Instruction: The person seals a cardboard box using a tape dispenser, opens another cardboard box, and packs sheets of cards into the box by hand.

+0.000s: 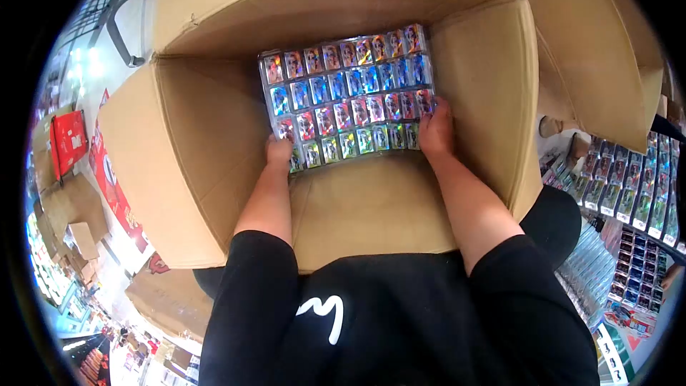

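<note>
While the left hand (279,150) grips the shiny card pack (351,98) by its lower-left corner, the right hand (437,130) clasps its right side; it's upper centre of frame, inside the cardboard box (487,82); similar packs (630,177) crowd far right.

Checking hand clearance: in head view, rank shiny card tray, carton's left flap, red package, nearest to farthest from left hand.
1. Shiny card tray: held at its lower-left by the left hand.
2. Carton's left flap: left of the tray.
3. Red package: far left, beyond the flap.
</note>
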`<state>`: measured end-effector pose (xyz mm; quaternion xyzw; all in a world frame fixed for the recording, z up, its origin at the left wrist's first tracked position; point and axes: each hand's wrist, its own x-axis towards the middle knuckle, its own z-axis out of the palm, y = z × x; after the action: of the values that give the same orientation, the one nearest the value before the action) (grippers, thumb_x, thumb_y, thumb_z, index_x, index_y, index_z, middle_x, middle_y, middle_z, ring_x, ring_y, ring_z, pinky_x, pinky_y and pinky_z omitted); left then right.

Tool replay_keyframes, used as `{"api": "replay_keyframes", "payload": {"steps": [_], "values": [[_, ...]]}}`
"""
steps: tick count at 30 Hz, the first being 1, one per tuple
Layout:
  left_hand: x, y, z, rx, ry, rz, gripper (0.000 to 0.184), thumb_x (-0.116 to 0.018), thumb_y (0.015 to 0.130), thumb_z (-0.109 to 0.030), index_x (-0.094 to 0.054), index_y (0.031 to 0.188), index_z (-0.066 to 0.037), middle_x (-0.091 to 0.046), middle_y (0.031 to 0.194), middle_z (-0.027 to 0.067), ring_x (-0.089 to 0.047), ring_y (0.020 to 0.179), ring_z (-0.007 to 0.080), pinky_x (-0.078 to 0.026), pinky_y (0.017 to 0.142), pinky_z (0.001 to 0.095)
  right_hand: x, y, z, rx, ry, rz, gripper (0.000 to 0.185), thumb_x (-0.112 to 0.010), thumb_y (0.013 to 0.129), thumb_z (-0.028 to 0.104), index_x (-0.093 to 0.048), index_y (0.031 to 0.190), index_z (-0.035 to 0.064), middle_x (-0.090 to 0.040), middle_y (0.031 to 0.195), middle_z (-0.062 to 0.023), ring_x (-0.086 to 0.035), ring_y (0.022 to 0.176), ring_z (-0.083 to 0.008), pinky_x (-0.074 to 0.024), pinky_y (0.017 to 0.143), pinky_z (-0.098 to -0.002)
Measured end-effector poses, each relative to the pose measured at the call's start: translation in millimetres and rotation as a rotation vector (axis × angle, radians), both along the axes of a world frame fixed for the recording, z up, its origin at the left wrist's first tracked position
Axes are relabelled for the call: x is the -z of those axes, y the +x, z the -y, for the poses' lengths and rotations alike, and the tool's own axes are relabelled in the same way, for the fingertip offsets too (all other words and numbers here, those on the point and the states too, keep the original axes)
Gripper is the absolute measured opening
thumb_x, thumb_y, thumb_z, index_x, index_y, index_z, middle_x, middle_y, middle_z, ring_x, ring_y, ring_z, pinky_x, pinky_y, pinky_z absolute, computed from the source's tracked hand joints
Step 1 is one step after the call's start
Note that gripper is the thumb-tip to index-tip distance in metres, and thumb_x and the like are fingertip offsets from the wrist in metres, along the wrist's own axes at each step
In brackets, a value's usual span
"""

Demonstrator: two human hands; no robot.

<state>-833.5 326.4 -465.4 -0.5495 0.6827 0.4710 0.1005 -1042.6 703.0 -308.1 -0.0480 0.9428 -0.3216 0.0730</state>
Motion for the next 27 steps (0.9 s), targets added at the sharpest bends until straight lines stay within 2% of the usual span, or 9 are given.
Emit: {"api": "replay_keyframes", "payload": {"steps": [2, 5, 9, 14, 16, 19, 22, 24, 27], "values": [[-43.2, -28.9, -26.7, -0.096, -0.089, 0.010, 0.049, -0.069, 0.084, -0.018, -0.056, 0.128, 0.002, -0.070, 0.109, 0.0209, -0.067, 0.101, 0.0313, -0.049, 0.088, 0.0413, -4.2, -7.5, 7.7, 0.079, 0.192, 0.287, 0.051, -0.058, 0.089, 0.007, -0.043, 0.137, 0.0012, -0.052, 0.132, -0.0262, -0.053, 0.120, -0.0434, -0.0420, 0.104, -0.0484], [-27.7, -35.3, -25.9, 0.095, -0.238, 0.130, 0.050, -0.068, 0.085, -0.021, -0.055, 0.128, 0.002, -0.069, 0.112, 0.0227, -0.067, 0.103, 0.0346, -0.049, 0.092, 0.0439, 58.2, -18.8, 0.5, 0.113, 0.158, 0.087, 0.061, -0.062, 0.084, 0.004, -0.043, 0.143, 0.0054, -0.051, 0.137, -0.0235, -0.050, 0.126, -0.0414, -0.0409, 0.107, -0.0490], [-24.6, -36.5, -25.1, 0.076, -0.123, 0.043, 0.064, -0.067, 0.089, -0.026, -0.042, 0.139, 0.003, -0.060, 0.128, 0.0276, -0.061, 0.115, 0.0409, -0.044, 0.104, 0.0446, 35.2, -14.8, -7.2, -0.237, 0.432, 0.328, 0.078, -0.066, 0.080, 0.010, -0.034, 0.151, 0.0071, -0.027, 0.160, -0.0201, -0.033, 0.144, -0.0379, -0.0309, 0.118, -0.0480], [-92.3, -53.8, -81.6, 0.328, -0.519, 0.239, 0.086, -0.063, 0.093, -0.023, -0.009, 0.156, 0.002, -0.031, 0.156, 0.0257, -0.036, 0.142, 0.0397, -0.033, 0.116, 0.0476, 1.0, -30.2, 17.0, -0.399, 0.411, 0.369, 0.067, -0.068, 0.080, 0.018, -0.045, 0.139, -0.0026, -0.041, 0.148, -0.0261, -0.040, 0.138, -0.0409, -0.0359, 0.114, -0.0479], [-87.8, -52.0, -90.2, 0.523, -0.772, 0.426, 0.078, -0.062, 0.094, -0.025, -0.019, 0.154, 0.001, -0.034, 0.155, 0.0222, -0.038, 0.141, 0.0383, -0.036, 0.114, 0.0458, -56.0, -34.0, 53.0, -0.345, 0.227, 0.463, 0.062, -0.069, 0.086, 0.023, -0.048, 0.139, -0.0032, -0.048, 0.143, -0.0276, -0.048, 0.132, -0.0406, -0.0407, 0.110, -0.0461], [-78.9, -62.9, -59.5, 0.681, -0.594, 0.485, 0.072, -0.068, 0.088, -0.043, -0.044, 0.145, -0.006, -0.048, 0.145, 0.0185, -0.049, 0.134, 0.0310, -0.043, 0.108, 0.0432, -204.3, -23.4, 77.4, -0.421, -0.197, 0.386, 0.058, -0.070, 0.086, 0.023, -0.051, 0.137, 0.0010, -0.058, 0.133, -0.0232, -0.057, 0.122, -0.0387, -0.0475, 0.102, -0.0439], [-142.4, -94.4, -44.3, 0.857, -0.418, 0.271, 0.065, -0.068, 0.084, -0.052, -0.063, 0.127, -0.004, -0.064, 0.129, 0.0191, -0.064, 0.115, 0.0343, -0.052, 0.095, 0.0462, -302.9, -10.9, 31.4, -0.613, -0.369, -0.350, 0.045, -0.071, 0.083, 0.012, -0.059, 0.126, 0.0063, -0.063, 0.126, -0.0167, -0.062, 0.113, -0.0328, -0.0505, 0.095, -0.0405], [-109.4, -103.6, -22.2, 0.975, -0.320, 0.342, 0.062, -0.067, 0.085, -0.051, -0.064, 0.127, -0.004, -0.064, 0.129, 0.0194, -0.063, 0.116, 0.0347, -0.051, 0.096, 0.0462, -342.1, -7.3, -39.4, -0.462, -0.333, -0.578, 0.041, -0.072, 0.080, 0.008, -0.060, 0.119, 0.0043, -0.062, 0.123, -0.0199, -0.061, 0.111, -0.0349, -0.0486, 0.095, -0.0427], [-84.8, -118.4, -2.4, 1.104, -0.270, 0.475, 0.059, -0.064, 0.087, -0.049, -0.064, 0.126, -0.004, -0.064, 0.129, 0.0199, -0.062, 0.117, 0.0352, -0.050, 0.098, 0.0464, -400.7, 3.9, -143.6, -0.031, 0.275, -1.110, 0.060, -0.077, 0.075, 0.013, -0.046, 0.125, 0.0026, -0.047, 0.134, -0.0188, -0.049, 0.120, -0.0292, -0.0381, 0.103, -0.0407]]}}
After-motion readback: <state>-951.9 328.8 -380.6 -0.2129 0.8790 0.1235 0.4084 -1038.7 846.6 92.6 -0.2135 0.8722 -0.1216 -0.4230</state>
